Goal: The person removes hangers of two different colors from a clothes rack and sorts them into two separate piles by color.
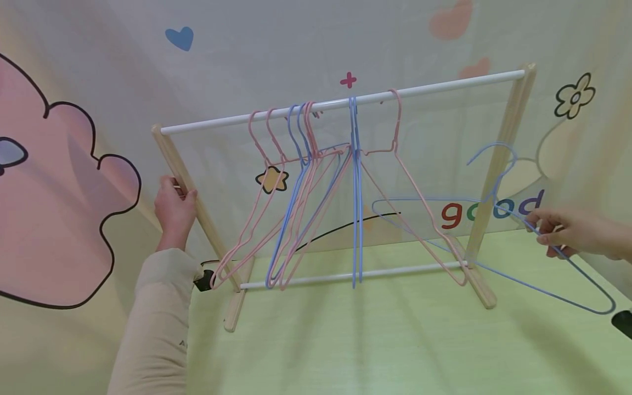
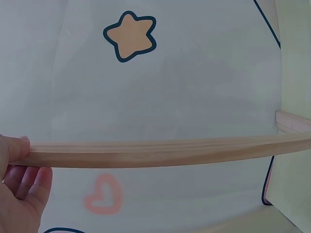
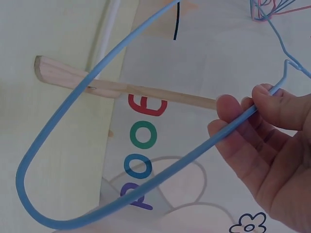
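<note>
My left hand grips the left wooden post of a small clothes rack, thumb on one side and fingers on the other in the left wrist view. My right hand pinches a blue hanger by its sloping shoulder, out to the right of the rack. That hanger's hook overlaps the right post in the head view. On the white top rail hang several pink and blue hangers, bunched left of the middle, with a lone pink hanger farther right.
The rack stands on a pale green tabletop, on wooden feet joined by a white lower bar. Behind it hangs a printed curtain with hearts, flowers and the word good. Black objects show near both wrists.
</note>
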The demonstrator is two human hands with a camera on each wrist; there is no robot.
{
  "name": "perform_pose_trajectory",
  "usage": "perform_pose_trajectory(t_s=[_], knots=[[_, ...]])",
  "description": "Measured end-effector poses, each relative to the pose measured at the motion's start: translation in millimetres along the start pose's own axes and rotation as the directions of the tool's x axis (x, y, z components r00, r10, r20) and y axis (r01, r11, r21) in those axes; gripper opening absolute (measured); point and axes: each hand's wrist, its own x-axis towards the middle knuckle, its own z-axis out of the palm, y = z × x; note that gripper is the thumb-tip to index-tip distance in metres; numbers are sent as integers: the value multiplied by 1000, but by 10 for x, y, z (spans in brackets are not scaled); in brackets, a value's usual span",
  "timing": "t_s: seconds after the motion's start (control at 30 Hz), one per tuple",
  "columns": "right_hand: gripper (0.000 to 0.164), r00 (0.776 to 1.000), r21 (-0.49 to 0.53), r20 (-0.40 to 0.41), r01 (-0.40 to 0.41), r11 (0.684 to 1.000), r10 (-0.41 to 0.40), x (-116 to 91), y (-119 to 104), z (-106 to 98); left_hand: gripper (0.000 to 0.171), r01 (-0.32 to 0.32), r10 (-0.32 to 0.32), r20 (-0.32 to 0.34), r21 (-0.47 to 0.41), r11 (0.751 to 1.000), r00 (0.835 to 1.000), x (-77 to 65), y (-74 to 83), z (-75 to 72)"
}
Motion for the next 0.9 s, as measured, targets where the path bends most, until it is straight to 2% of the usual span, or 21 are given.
perform_pose_trajectory(t_s=[0.2,0.33,0.53,0.9], knots=[[20,998,52,65,-3,999,0,11,134,98,35,7,-7,12,12,1000,1000,-7,19,-11],[19,993,82,114,25,996,-35,15,240,206,35,4,-4,4,14,1000,1000,0,24,-12],[9,970,199,219,59,978,-103,8,355,400,35,-3,3,-8,8,1000,1000,6,20,4],[6,943,292,302,46,955,-137,18,441,682,34,2,-2,-11,5,1000,1000,-11,20,-3]])
